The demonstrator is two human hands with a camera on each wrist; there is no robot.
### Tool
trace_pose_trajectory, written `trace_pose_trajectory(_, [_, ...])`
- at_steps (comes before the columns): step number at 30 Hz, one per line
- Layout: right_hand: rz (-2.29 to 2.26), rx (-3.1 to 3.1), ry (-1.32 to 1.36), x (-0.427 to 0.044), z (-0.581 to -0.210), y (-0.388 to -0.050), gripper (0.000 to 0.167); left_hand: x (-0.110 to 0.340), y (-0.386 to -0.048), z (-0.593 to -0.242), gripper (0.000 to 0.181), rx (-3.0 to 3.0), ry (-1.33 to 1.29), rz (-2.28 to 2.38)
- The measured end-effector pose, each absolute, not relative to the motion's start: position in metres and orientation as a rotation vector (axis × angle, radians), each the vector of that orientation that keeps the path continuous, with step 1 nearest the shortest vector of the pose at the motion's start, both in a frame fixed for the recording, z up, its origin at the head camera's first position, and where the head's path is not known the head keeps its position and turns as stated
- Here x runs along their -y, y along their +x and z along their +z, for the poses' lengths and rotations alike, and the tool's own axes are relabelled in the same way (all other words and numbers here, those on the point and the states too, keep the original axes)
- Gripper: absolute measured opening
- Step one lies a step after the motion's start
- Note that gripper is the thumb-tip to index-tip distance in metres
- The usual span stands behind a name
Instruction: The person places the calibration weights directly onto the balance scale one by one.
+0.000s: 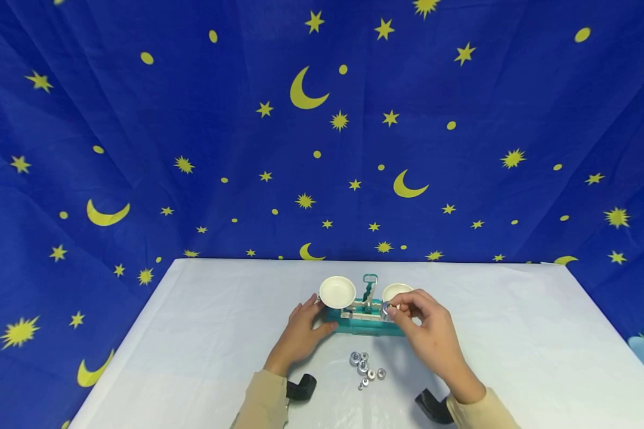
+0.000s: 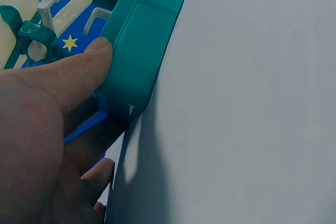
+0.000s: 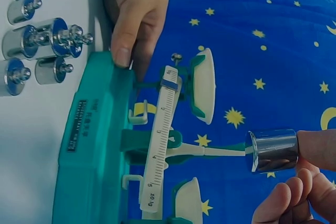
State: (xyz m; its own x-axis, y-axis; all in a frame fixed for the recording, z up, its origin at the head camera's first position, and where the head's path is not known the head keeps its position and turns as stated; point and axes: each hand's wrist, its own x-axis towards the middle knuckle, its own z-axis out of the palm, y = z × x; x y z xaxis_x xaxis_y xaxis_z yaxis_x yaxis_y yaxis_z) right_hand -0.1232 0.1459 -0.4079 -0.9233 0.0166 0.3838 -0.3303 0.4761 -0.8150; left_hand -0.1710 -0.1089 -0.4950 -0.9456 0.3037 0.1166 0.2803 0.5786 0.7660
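Observation:
A teal balance scale (image 1: 362, 327) with two cream pans stands on the table. My left hand (image 1: 299, 338) grips the left end of its base; in the left wrist view the thumb (image 2: 86, 64) lies on the teal casing. Between the thumb and fingers of my right hand (image 1: 434, 336), a shiny cylindrical metal weight (image 3: 273, 150) is pinched. It is held near the right pan (image 1: 397, 291), off the table. The left pan (image 1: 337, 292) has nothing on it. A graduated beam (image 3: 160, 140) with a slider runs along the front of the scale.
Several knobbed metal weights (image 1: 363, 367) of different sizes stand in a cluster on the white table (image 1: 220, 310), in front of the scale. Behind the table hangs a blue cloth (image 1: 247, 143) with yellow stars and moons. Black wrist mounts (image 1: 302, 388) sit at both wrists.

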Motion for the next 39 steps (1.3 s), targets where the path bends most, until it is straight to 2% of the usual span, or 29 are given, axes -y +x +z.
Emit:
trace_pose_trajectory(16, [1.409,2.344,0.238,-0.146,-0.406,-0.135,0.003,0.109,-0.171,-0.494,0.061,-2.763,0.504,1.331])
trace_pose_trajectory(39, [1.442,2.297,0.111,-0.145,-0.407,-0.151,0.004,0.109,-0.171,-0.495,0.063,-2.751,0.493,1.346])
